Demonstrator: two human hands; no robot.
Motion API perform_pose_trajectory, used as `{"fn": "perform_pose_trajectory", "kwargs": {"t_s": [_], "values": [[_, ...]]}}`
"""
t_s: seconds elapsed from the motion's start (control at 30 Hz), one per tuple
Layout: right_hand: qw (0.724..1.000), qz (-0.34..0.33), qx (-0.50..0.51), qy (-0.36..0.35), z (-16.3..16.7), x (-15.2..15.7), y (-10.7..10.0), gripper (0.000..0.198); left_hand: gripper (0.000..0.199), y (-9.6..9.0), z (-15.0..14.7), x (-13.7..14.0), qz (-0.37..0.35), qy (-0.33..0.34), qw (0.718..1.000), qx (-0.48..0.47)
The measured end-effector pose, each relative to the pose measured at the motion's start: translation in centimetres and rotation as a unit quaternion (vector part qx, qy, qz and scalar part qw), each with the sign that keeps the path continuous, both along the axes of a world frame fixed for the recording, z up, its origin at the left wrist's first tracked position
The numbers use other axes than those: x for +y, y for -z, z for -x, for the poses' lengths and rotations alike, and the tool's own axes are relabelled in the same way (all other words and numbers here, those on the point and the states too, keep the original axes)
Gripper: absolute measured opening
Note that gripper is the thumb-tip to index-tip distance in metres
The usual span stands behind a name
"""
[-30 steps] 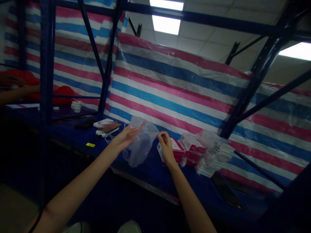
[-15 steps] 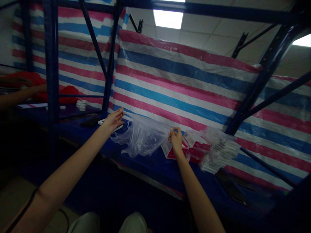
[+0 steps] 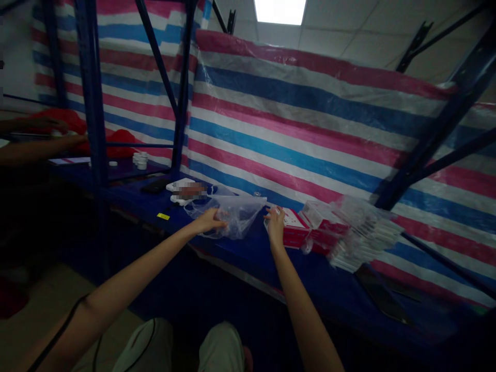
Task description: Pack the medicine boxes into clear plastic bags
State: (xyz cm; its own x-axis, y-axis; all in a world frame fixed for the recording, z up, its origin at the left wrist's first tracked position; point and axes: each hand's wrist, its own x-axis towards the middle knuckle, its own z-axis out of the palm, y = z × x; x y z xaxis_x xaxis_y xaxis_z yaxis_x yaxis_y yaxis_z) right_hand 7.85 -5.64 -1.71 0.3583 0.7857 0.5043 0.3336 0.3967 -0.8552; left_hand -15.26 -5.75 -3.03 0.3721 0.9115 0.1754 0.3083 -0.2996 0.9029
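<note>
My left hand (image 3: 211, 221) is closed on a clear plastic bag (image 3: 240, 219) that lies crumpled over the blue shelf; its fingertips are partly hidden by the film. The bag's right corner points up, apart from my right hand. My right hand (image 3: 275, 222) grips the left end of a red and white box (image 3: 296, 236), fingers over its top edge. Right behind that box sits another red box (image 3: 327, 235) with clear plastic on it. Farther right, a stack of thin white pieces (image 3: 360, 243) is partly covered by clear plastic.
A white item (image 3: 180, 184), a dark flat object (image 3: 154, 186) and a yellow label (image 3: 163, 216) lie on the left of the shelf (image 3: 248, 258). Small white jars (image 3: 140, 160) stand beyond the blue post (image 3: 93, 103). Another person's arms (image 3: 42, 147) reach in there. A dark flat device (image 3: 383, 294) lies at right.
My left hand has come down and right, from spread fingers beside the bag to a hold on it. My right hand has left the bag's edge for the box. The bag has sunk lower.
</note>
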Motion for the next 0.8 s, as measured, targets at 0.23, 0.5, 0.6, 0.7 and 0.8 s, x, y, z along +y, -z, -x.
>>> {"fn": "perform_pose_trajectory", "kwargs": {"t_s": [0.23,0.5,0.6,0.7,0.8], "values": [[0.822,-0.173,-0.541,0.039,0.2,-6.7,2.1,0.044,0.049,-1.7,0.0,0.6,0.050,0.077,0.995,-0.038],[0.784,-0.278,-0.554,-0.021,-0.1,-3.4,-0.9,0.029,0.046,-2.8,0.3,-0.7,0.054,0.112,0.991,-0.050],[0.782,-0.290,-0.551,-0.022,0.2,-3.7,-0.5,0.027,0.047,-3.0,0.7,-1.0,0.055,0.115,0.990,-0.059],[0.783,-0.302,-0.544,-0.006,0.7,-4.0,0.2,0.023,0.049,-3.4,0.8,-1.5,0.062,0.121,0.989,-0.058],[0.792,-0.315,-0.523,0.017,1.0,-4.1,0.4,0.019,0.048,-4.0,1.0,-2.1,0.073,0.139,0.986,-0.045]]}}
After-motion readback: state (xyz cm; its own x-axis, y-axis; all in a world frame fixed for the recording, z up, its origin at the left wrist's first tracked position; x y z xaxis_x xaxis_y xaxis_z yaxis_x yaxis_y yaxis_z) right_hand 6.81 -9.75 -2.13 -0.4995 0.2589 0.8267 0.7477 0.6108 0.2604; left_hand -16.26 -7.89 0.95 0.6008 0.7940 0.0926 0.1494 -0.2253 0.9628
